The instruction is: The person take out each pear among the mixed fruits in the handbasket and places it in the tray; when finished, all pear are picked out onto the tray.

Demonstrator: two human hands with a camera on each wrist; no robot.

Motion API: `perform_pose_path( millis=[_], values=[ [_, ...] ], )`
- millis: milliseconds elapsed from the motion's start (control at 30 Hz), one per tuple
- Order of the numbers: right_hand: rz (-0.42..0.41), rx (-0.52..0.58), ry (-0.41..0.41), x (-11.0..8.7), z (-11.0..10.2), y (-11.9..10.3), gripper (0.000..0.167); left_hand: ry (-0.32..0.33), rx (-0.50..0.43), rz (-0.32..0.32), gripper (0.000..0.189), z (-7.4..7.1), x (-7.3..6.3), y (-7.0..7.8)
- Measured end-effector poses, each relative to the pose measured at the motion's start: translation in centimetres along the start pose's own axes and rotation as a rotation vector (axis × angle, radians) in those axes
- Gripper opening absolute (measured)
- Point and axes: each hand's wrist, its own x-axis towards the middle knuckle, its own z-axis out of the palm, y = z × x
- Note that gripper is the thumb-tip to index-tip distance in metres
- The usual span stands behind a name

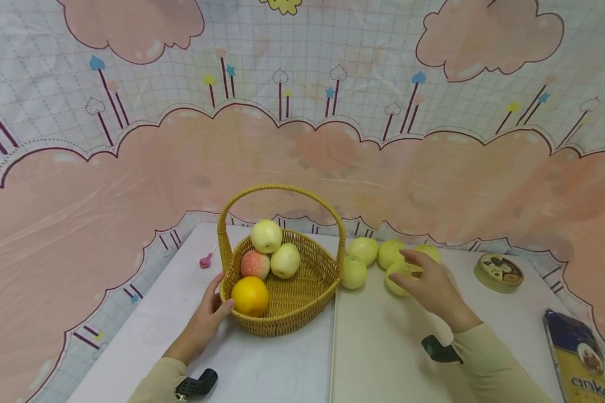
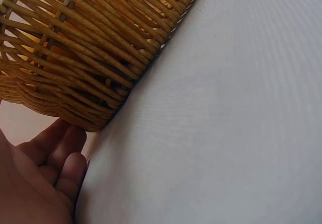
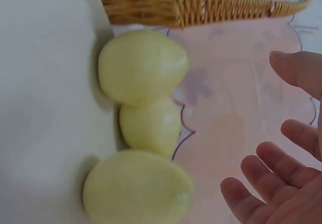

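Observation:
A woven basket (image 1: 292, 319) with a tall arched handle stands on the white table. Inside it lie an orange (image 1: 250, 296), a red-and-yellow peach (image 1: 255, 265) and two pale green apples (image 1: 285, 261), one resting higher up at the back. My left hand (image 1: 206, 319) grips the basket's left side, thumb at the rim; in the left wrist view its fingers (image 2: 73, 171) bend against the lower weave. Over a group of several pale green apples (image 1: 362, 251) right of the basket hovers my right hand (image 1: 436, 288), thumb and fingers spread, holding nothing.
A wrapped pink lollipop (image 1: 205, 261) lies left of the basket. Farther right are a round tin (image 1: 499, 273) and a blue-and-gold packet (image 1: 580, 358). A cream-coloured panel (image 1: 383, 352) covers the table's right-front part. Patterned cloth (image 1: 302, 162) hangs behind the table.

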Motion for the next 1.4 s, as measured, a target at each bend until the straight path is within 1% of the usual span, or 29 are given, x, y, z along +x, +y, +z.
perform_pose_path(
  millis=[133, 433, 700, 867, 1100, 1267, 1400],
  values=[
    [-0.046, 0.043, -0.025, -0.2, 0.9, -1.2, 0.062, 0.000, -0.009, -0.002, 0.080, 0.0, 0.0, 0.0],
    [-0.187, 0.078, -0.063, -0.6, 3.7, -3.2, 0.058, 0.002, -0.023, 0.001, 0.079, 0.0, 0.2, -0.1],
    [-0.253, 0.088, -0.094, -0.4, 5.4, -4.8, 0.054, 0.002, -0.025, 0.008, 0.079, 0.0, 0.1, 0.1],
    [-0.268, 0.115, -0.141, 0.0, 6.7, -5.9, 0.055, 0.000, -0.020, 0.001, 0.080, 0.0, 0.0, 0.2],
    [-0.276, 0.167, -0.202, 1.2, 8.5, -7.3, 0.058, 0.001, -0.009, 0.009, 0.079, 0.0, -0.1, 0.2],
    [-0.269, 0.154, -0.237, 2.1, 10.0, -8.0, 0.057, 0.000, -0.014, 0.007, 0.079, 0.1, 0.0, 0.2],
    [-0.245, 0.142, -0.263, 2.9, 11.2, -8.6, 0.058, -0.001, -0.019, 0.011, 0.079, 0.0, -0.1, 0.2]
  ],
)
